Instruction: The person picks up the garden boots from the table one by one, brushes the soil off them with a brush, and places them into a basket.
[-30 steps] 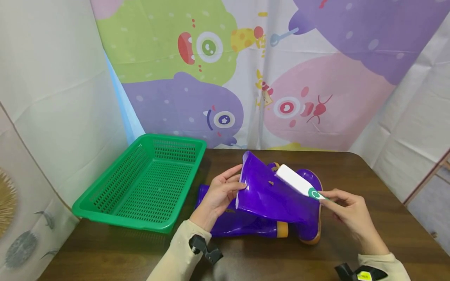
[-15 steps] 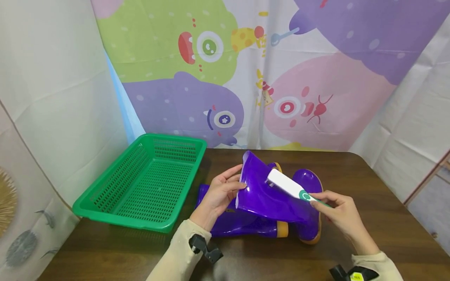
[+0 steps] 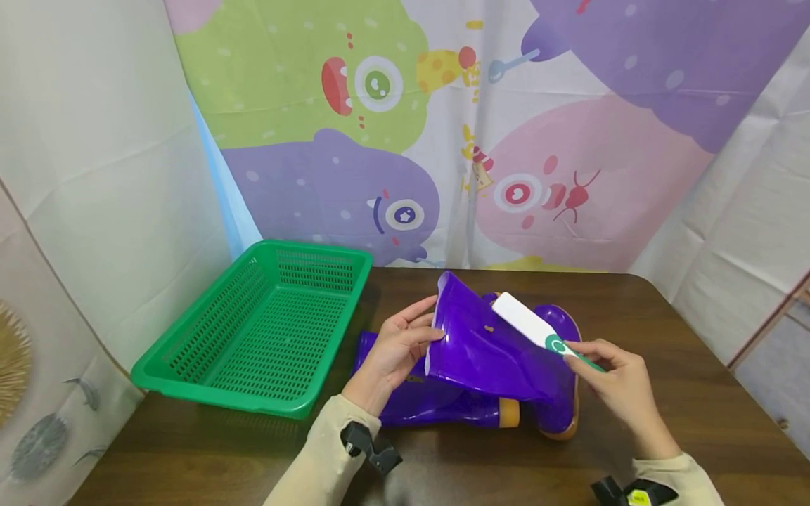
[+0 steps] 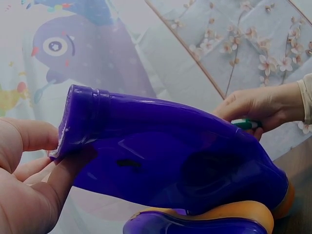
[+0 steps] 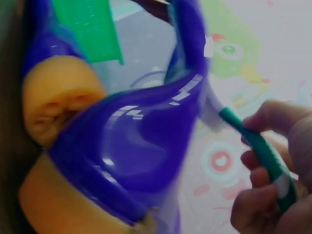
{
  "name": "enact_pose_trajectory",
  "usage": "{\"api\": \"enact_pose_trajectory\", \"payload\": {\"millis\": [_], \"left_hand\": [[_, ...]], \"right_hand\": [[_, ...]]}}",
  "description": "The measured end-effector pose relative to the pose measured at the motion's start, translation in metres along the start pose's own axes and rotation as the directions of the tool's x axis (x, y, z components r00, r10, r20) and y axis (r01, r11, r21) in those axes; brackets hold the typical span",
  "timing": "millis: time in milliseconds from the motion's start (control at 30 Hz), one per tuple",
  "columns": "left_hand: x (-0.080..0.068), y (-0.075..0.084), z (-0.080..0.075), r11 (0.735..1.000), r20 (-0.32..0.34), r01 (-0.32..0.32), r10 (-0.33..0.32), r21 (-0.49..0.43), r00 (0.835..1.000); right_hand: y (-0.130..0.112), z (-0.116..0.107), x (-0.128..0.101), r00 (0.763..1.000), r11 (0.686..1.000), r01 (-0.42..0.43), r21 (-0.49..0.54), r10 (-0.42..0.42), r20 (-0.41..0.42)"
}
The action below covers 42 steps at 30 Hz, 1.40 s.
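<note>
A purple rubber boot point(image 3: 490, 351) with an orange sole lies tilted across a second purple boot point(image 3: 430, 404) on the brown table. My left hand point(image 3: 399, 348) grips the upper boot's open top edge point(image 4: 73, 122). My right hand point(image 3: 610, 376) pinches the green handle of a white brush point(image 3: 528, 325), whose white head rests on the boot's shaft near a small brown speck point(image 3: 489, 327). In the right wrist view the brush point(image 5: 258, 146) touches the boot's point(image 5: 131, 156) shiny side, and the orange sole point(image 5: 53, 97) shows at left.
An empty green plastic basket point(image 3: 190, 365) sits on the table point(image 3: 190, 450) to the left of the boots. A cartoon monster curtain point(image 3: 443, 126) hangs behind. The table's right edge and corner are near my right hand.
The brush went down-left along the boot shaft half a second ago and has now come back up and right. The left hand and both boots stayed still.
</note>
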<state>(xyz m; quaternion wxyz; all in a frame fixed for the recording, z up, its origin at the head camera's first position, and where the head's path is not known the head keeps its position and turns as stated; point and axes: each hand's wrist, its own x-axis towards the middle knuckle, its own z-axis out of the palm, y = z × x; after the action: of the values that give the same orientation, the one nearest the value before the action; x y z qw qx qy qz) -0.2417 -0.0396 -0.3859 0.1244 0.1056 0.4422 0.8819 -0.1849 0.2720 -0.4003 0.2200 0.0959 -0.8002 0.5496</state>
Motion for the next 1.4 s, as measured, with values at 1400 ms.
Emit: {"api": "enact_pose_trajectory", "payload": {"millis": [1400], "left_hand": [[-0.001,0.001,0.001,1.0,-0.009,0.006,-0.006,0.013,1.0]], "right_hand": [[0.005,-0.015,0.003,0.99,0.99,-0.14,-0.032,0.14,0.013]]}}
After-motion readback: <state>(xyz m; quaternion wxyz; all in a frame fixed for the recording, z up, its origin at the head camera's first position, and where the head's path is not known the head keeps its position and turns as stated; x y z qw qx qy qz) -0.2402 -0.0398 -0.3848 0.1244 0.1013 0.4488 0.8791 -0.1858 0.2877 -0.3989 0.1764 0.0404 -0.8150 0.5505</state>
